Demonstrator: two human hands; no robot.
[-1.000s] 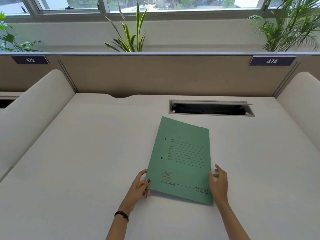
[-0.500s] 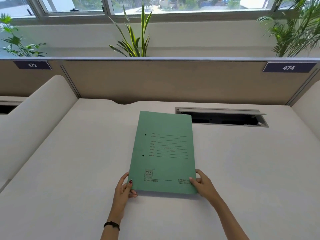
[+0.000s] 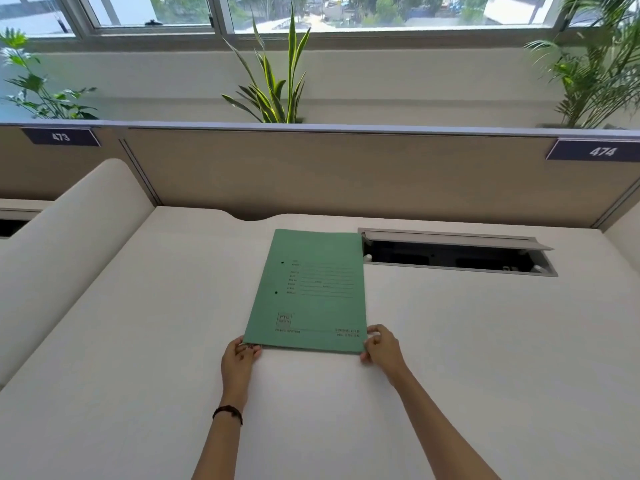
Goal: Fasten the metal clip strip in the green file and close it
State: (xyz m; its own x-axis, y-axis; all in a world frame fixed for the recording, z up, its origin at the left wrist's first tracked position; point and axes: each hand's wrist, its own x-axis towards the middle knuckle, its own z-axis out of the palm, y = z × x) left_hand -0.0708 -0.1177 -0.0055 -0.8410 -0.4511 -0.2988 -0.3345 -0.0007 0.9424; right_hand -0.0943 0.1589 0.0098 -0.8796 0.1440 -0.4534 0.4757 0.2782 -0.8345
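Both hands pinch the near corners of the closed green card file (image 3: 308, 292): the left hand (image 3: 239, 358) grasps the corner at 7 o'clock, fingertips curled under the edge, and the right hand (image 3: 382, 348) grasps the corner at 5 o'clock, thumb on top of the cover. From the person's seat the file lies at 12 o'clock, flat on the pale white desk (image 3: 138, 341), cover up, with printed lines and two small punched holes near its left edge. Its far right corner reaches the open grey cable hatch (image 3: 457, 252), which sits at 1 o'clock. A dark beaded bracelet (image 3: 227, 412) circles the left wrist. No metal clip strip shows.
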